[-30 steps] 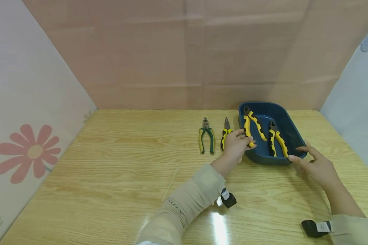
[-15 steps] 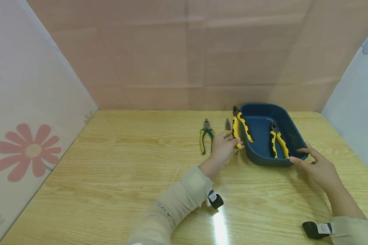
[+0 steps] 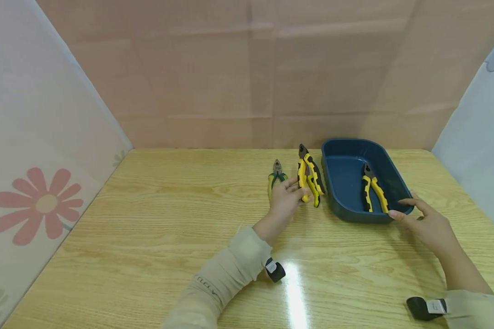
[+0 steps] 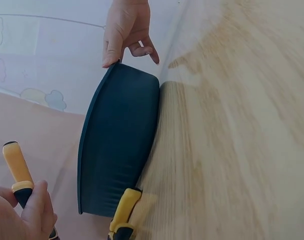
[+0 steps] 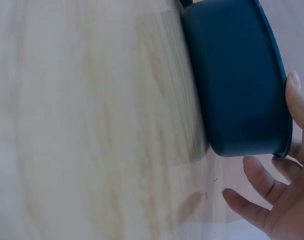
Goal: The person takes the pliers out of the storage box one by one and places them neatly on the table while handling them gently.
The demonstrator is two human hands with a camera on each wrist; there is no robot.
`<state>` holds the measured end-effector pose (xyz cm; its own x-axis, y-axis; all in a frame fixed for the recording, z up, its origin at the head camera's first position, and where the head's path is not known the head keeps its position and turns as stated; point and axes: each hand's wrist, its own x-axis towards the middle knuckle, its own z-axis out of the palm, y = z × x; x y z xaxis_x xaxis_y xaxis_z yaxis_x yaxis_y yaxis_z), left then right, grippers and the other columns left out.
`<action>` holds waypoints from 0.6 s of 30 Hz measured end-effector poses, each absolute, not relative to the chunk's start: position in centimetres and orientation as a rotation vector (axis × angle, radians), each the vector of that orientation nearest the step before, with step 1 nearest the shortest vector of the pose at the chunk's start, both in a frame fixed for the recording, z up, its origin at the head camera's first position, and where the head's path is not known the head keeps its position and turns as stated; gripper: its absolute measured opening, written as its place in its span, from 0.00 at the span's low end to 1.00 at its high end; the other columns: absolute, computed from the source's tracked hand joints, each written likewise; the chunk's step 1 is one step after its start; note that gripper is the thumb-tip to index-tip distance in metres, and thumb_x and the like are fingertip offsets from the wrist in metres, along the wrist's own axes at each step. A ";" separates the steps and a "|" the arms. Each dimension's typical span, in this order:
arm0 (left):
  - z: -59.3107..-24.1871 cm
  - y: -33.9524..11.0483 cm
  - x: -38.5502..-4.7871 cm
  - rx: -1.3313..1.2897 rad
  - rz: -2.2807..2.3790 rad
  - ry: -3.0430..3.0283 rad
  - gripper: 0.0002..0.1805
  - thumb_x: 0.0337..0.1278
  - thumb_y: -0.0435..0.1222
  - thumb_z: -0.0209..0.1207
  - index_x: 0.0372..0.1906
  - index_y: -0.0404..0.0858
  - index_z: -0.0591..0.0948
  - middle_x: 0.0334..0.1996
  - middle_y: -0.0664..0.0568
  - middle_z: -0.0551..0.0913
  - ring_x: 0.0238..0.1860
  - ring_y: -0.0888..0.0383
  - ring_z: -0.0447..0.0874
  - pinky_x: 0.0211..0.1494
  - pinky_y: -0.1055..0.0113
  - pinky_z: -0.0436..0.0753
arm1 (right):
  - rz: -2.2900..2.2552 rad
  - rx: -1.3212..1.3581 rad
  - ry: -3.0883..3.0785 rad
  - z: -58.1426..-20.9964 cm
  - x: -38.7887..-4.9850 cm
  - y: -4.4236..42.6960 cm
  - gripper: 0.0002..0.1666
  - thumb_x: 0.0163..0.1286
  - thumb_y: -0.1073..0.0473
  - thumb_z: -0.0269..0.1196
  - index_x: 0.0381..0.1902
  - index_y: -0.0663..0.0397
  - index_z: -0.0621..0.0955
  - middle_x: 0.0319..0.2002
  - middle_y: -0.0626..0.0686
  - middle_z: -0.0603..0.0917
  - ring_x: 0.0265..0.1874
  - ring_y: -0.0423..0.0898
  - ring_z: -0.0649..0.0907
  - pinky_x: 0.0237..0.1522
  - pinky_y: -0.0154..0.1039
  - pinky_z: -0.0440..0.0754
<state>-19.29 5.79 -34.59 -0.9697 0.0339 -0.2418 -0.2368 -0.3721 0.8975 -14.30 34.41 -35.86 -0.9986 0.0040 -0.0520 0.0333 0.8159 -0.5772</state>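
Note:
My left hand (image 3: 284, 199) pinches one handle of yellow-and-black pliers (image 3: 303, 176), held above the table left of the blue tray (image 3: 350, 216). Beneath them, another yellow-handled pair (image 3: 316, 201) lies on the table, partly covered. Green-handled pliers (image 3: 277, 167) lie just behind my left hand, their handles partly hidden. One more yellow-and-black pair (image 3: 377, 192) rests inside the tray. At the tray's near right corner my right hand (image 3: 430, 228) grips the rim, thumb and fingers on either side; the right wrist view shows this hand (image 5: 292, 200) with some fingers off the wall.
The wooden table (image 3: 156, 219) meets a brown-pink covered wall (image 3: 197, 82) at the back. Side walls with printed flowers and clouds stand left and right. A dark device is strapped at each wrist.
My left hand has lifted the pliers out of the tray and carried them left over the pair on the table. My right hand stays at the tray corner.

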 end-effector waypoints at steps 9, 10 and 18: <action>-34.9 4.3 -19.3 -0.262 2.451 1.704 0.25 0.49 0.21 0.52 0.56 0.26 0.64 0.45 0.36 0.73 0.40 0.44 0.77 0.42 0.58 0.76 | -0.927 0.027 2.953 -35.9 -14.4 34.4 0.37 0.62 0.44 0.52 0.58 0.67 0.61 0.65 0.59 0.39 0.18 0.39 0.73 0.21 0.37 0.68; -34.9 4.2 -19.3 -0.258 2.452 1.706 0.25 0.49 0.21 0.52 0.56 0.26 0.64 0.45 0.36 0.74 0.40 0.44 0.77 0.42 0.59 0.76 | -0.929 0.026 2.953 -35.9 -14.4 34.4 0.37 0.62 0.44 0.52 0.58 0.67 0.61 0.65 0.59 0.39 0.18 0.39 0.73 0.21 0.37 0.68; -34.9 3.2 -19.3 -0.304 2.421 1.723 0.25 0.50 0.22 0.52 0.56 0.28 0.65 0.46 0.37 0.74 0.41 0.45 0.77 0.40 0.63 0.77 | -0.951 0.018 2.948 -35.8 -14.4 34.3 0.36 0.62 0.45 0.52 0.58 0.67 0.61 0.65 0.60 0.39 0.18 0.39 0.73 0.21 0.37 0.68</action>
<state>-19.26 3.19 -34.91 -0.9676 0.0079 -0.2523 -0.2410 -0.3266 0.9139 -14.44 34.32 -35.82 -0.9990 -0.0024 -0.0456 0.0247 0.8114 -0.5840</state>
